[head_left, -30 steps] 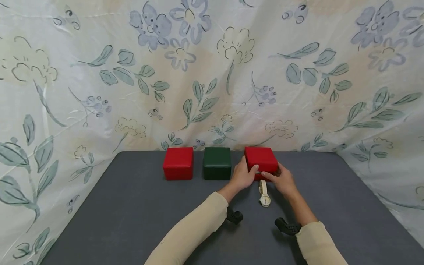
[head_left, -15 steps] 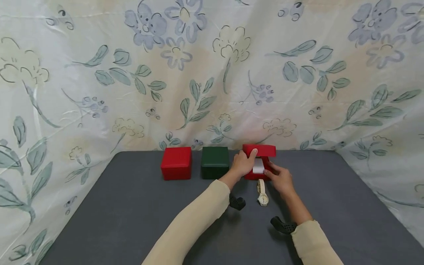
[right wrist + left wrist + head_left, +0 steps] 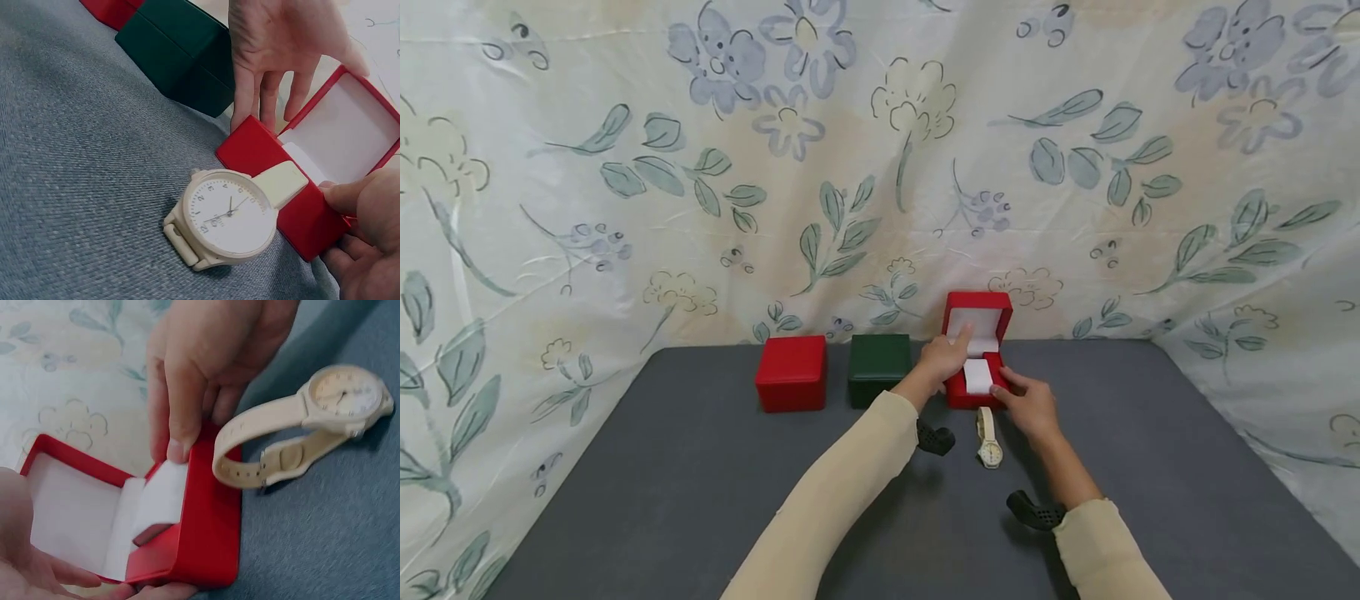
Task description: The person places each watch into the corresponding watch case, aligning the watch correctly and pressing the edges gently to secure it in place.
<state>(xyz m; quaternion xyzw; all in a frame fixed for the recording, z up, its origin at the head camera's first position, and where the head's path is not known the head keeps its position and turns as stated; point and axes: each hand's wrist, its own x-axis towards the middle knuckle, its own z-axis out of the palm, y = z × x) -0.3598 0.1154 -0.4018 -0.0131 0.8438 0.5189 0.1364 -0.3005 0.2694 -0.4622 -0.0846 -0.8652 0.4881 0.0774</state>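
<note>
Pinching red box (image 3: 300, 228) edge: right fingers (image 3: 344, 197) | left fingers (image 3: 269, 100) straight | watch (image 3: 231, 215) near front; table (image 3: 1150, 458) extends rightward

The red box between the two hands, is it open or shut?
Open. The lid of the red box stands raised, baring its white lining and the white cushion inside.

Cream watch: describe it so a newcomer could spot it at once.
On the dark gray table, find the open red box right of the green box. Just in front lies the cream watch; unlike either box, it has a round white dial.
</note>
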